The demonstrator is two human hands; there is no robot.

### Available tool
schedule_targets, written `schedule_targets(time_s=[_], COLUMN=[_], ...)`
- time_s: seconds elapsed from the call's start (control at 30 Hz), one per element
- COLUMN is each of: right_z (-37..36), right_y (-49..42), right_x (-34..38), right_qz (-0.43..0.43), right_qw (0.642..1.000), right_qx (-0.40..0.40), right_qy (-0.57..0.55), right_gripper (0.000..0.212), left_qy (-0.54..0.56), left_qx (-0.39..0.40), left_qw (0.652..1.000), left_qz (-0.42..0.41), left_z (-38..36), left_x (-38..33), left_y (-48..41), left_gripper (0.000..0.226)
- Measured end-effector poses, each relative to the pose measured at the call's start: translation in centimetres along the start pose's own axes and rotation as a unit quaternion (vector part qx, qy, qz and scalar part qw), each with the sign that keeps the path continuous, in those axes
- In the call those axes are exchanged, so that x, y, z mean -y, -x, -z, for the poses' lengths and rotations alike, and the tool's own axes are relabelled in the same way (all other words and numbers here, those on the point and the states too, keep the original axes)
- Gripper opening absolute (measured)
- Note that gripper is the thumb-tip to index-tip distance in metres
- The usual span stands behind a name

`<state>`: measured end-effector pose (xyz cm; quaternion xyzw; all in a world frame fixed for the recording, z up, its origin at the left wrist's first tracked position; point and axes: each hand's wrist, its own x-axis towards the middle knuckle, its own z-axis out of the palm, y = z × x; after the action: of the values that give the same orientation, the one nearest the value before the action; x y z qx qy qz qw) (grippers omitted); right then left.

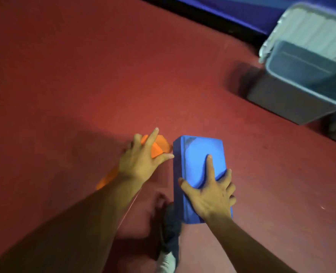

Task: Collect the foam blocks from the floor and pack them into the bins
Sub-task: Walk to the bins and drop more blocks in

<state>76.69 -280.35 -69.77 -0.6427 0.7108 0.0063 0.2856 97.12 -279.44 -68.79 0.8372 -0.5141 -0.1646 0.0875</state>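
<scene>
The right grip (210, 196) is clasping the blue foam block (198, 152) across its top face, thumb on one long side and fingers wrapping the other. The left grip (141, 164) is grasping the orange foam block (159, 146), and both blocks are sitting well apart from the grey bin (281, 103), down to its left. Collecting seems to be going on while packing is not yet happening: the grey bin's visible interior is showing no blocks, the paler bin (311, 26) just behind it is blurring too much to judge, and both blocks are waiting to be carried over.
</scene>
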Motion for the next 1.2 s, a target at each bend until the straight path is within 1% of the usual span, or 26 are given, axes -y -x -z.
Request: schedule_targets(time_s=[0.1, 0.2, 0.37, 0.47, 0.6, 0.73, 0.87, 0.97, 1.1, 1.2], right_z=[4.2, 8.0, 14.1, 17.5, 22.2, 27.7, 34.4, 39.3, 44.0, 45.3], right_y=[-7.8, -15.3, -24.3, -29.0, -35.9, -44.2, -52.9, -58.5, -65.1, -69.4], right_x=[-2.9, -5.4, -9.1, -10.9, -13.6, -16.3, -18.4, -19.2, -19.5, -19.7], right_qz=[-0.054, -0.082, -0.150, -0.181, -0.201, -0.218, -0.213, -0.197, -0.199, -0.206], right_qw=[0.998, 0.995, 0.985, 0.977, 0.967, 0.955, 0.952, 0.956, 0.952, 0.952], right_qx=[-0.017, -0.032, -0.057, -0.069, -0.092, -0.121, -0.134, -0.149, -0.165, -0.163], right_qy=[-0.020, -0.040, -0.069, -0.094, -0.128, -0.159, -0.174, -0.159, -0.162, -0.155], right_gripper=[0.113, 0.113, 0.113, 0.113, 0.113, 0.110, 0.109, 0.109, 0.109, 0.110], left_qy=[-0.009, 0.006, 0.017, 0.017, 0.025, 0.055, 0.100, 0.120, 0.116, 0.108], left_qx=[0.008, 0.017, 0.043, 0.052, 0.075, 0.071, 0.045, 0.029, 0.015, 0.007], left_qw=[0.999, 0.996, 0.988, 0.985, 0.980, 0.974, 0.975, 0.977, 0.980, 0.982], left_qz=[-0.051, -0.084, -0.146, -0.163, -0.182, -0.207, -0.195, -0.174, -0.158, -0.152], left_z=[-2.7, -5.4, -7.7, -8.4, -9.1, -10.1, -10.6, -10.3, -10.4, -12.0], left_x=[-7.8, -15.5, -27.4, -33.4, -42.3, -52.0, -61.5, -67.4, -73.1, -75.8], left_y=[-7.7, -14.9, -22.9, -27.0, -32.7, -39.8, -47.4, -52.4, -58.1, -61.6], left_gripper=[0.098, 0.102, 0.099, 0.101, 0.104, 0.104, 0.093, 0.094, 0.092, 0.093])
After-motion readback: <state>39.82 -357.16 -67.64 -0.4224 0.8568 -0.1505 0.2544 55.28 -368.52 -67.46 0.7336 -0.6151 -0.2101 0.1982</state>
